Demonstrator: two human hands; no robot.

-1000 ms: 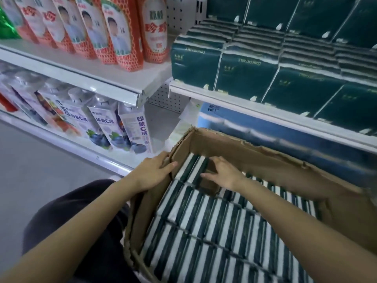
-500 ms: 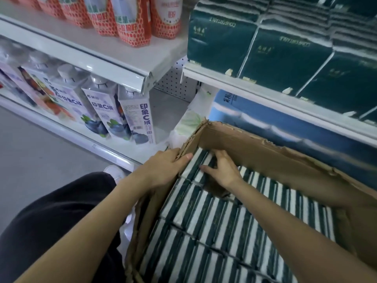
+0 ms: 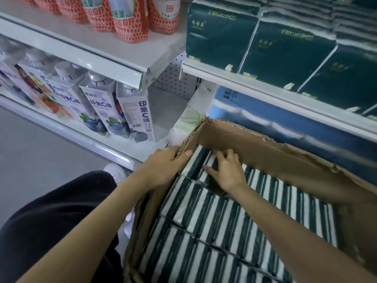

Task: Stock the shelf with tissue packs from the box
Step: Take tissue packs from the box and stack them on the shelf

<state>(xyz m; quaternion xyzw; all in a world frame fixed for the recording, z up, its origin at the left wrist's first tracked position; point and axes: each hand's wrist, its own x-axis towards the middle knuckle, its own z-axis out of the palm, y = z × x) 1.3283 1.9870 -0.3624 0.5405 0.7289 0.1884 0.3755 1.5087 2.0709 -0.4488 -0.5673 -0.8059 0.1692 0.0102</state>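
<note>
The person's dark trouser leg fills the lower left, and both bare forearms reach forward from the bottom edge. Under them stands the open cardboard box, its rim torn. It is packed with tissue packs, dark green and white, standing on edge in tight rows.

The left hand holds the box's left wall just short of the far-left corner. Its grip is closed on the cardboard, with the thumb over the rim on the inside and the fingers outside.

The right hand is inside the box at that same corner. Its fingers are hooked over the tops of the farthest packs and its thumb is stretched left along them, a pinching grip. A gap in the rows lies right under its wrist.

A white shoe rests on the grey floor beside the box. Behind the box, on the lowest level, lie blue wrapped bundles and a white leaf-printed pack, with drink cartons to the left. Above, the shelf carries large dark green packs side by side, and red pouches stand on the neighbouring shelf.
</note>
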